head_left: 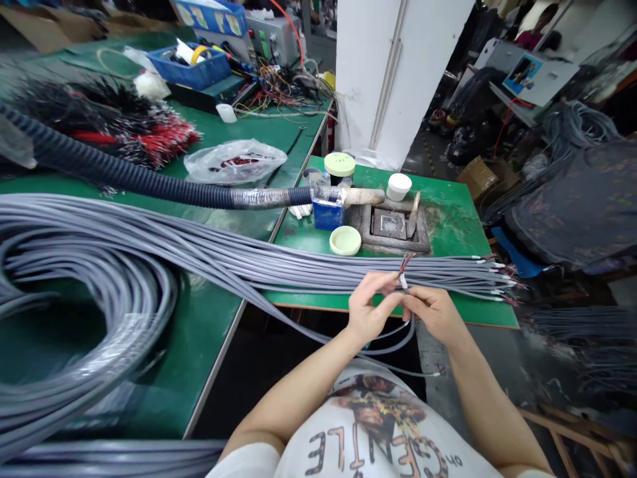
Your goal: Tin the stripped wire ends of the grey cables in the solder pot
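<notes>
My left hand (373, 305) and my right hand (434, 312) meet at the front edge of the green board. Between them stands the end of one grey cable (403, 281), with a white band and thin red and dark wires (405, 262) fanned out above it. The fingers of both hands are pinched around this cable end. Behind them a thick bundle of grey cables (298, 262) runs across the board, its stripped ends (502, 275) lying at the right. A loose cable (398, 347) loops below my hands.
A solder pot (389, 224) with a flat scraper (413, 216) sits behind the bundle. Near it are a ribbed hose (189, 192), a blue box (328, 215), a green lid (345, 240) and a white tub (399, 187). Coiled cables (144, 318) cover the left table.
</notes>
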A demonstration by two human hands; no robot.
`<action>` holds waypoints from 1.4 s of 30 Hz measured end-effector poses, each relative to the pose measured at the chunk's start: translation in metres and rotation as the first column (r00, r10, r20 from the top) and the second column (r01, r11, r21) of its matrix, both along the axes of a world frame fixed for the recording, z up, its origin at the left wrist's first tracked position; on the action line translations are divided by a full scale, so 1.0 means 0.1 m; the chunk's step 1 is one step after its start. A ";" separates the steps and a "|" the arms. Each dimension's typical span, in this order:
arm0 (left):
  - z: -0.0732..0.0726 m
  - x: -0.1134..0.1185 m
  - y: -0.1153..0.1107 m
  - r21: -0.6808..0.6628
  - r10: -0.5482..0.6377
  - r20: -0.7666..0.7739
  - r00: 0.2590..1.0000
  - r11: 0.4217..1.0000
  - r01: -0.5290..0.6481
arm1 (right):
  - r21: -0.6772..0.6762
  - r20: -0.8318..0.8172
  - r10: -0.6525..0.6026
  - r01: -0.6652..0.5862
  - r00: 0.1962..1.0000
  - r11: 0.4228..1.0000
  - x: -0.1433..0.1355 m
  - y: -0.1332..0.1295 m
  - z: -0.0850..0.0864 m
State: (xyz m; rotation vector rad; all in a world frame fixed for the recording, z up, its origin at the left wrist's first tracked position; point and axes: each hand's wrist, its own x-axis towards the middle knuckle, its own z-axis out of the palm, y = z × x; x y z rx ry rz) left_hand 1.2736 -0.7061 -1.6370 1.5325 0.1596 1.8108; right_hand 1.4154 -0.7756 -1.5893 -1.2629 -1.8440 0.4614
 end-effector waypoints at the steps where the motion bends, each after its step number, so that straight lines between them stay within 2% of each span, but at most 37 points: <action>1: -0.01 0.00 0.01 -0.110 -0.085 0.019 0.996 0.990 0.087 | -0.008 0.005 -0.009 0.009 1.000 1.000 -0.02 -0.02 0.01; 4: -0.01 -0.02 0.05 -0.319 -0.368 0.007 0.930 0.880 0.351 | -0.039 0.009 0.006 -0.006 1.000 0.999 -0.07 -0.04 0.01; 6: -0.01 -0.04 0.07 -0.379 -0.493 -0.014 0.870 0.808 0.452 | -0.063 0.047 0.031 -0.028 0.998 0.998 -0.08 -0.05 0.01; 8: 0.01 -0.07 0.07 -0.407 -0.547 0.000 0.837 0.765 0.500 | -0.062 0.102 0.045 -0.038 0.994 0.997 -0.04 -0.06 0.05; 10: 0.02 -0.08 0.05 -0.419 -0.577 0.011 0.817 0.739 0.528 | -0.013 0.113 0.006 -0.005 0.994 1.000 0.01 -0.07 0.13; 13: 0.02 -0.08 0.01 -0.435 -0.619 -0.035 0.785 0.717 0.546 | 0.077 0.018 -0.060 0.059 0.998 0.995 0.03 -0.09 0.27; 16: 0.01 -0.06 -0.05 -0.408 -0.636 -0.138 0.759 0.735 0.542 | 0.040 -0.121 0.013 -0.008 0.993 0.999 -0.10 -0.02 0.34; 19: 0.02 -0.08 -0.10 -0.356 -0.621 -0.277 0.733 0.775 0.523 | -0.055 -0.222 0.084 -0.099 0.971 0.994 -0.24 0.17 0.31; 22: 0.01 -0.13 -0.09 -0.319 -0.521 -0.314 0.794 0.845 0.429 | -0.081 -0.372 0.099 -0.139 0.923 0.987 -0.24 0.40 0.21; 25: -0.03 -0.18 -0.04 -0.308 -0.430 -0.282 0.858 0.887 0.344 | 0.023 -0.482 0.051 -0.045 0.874 0.999 -0.09 0.48 0.18; 27: -0.04 -0.20 -0.02 -0.313 -0.411 -0.283 0.867 0.894 0.322 | 0.079 -0.415 0.036 -0.003 0.909 0.997 0.02 0.42 0.20; 30: -0.03 -0.18 -0.01 -0.280 -0.385 -0.321 0.865 0.911 0.302 | 0.044 -0.177 0.065 -0.058 0.982 0.997 0.08 0.25 0.27; 32: -0.02 -0.16 -0.03 -0.255 -0.378 -0.348 0.858 0.919 0.302 | 0.031 -0.074 0.075 -0.073 0.994 0.997 0.04 0.17 0.29; 35: -0.01 -0.13 -0.05 -0.249 -0.385 -0.345 0.856 0.917 0.311 | 0.069 -0.089 0.046 -0.040 0.995 0.997 -0.04 0.16 0.29; 38: -0.03 -0.13 -0.04 -0.267 -0.386 -0.271 0.882 0.910 0.316 | 0.132 -0.142 0.030 -0.011 0.989 0.991 -0.08 0.21 0.25; 42: -0.04 -0.16 0.01 -0.394 -0.427 -0.116 0.897 0.848 0.353 | 0.207 -0.141 0.029 0.001 0.990 0.978 -0.05 0.25 0.19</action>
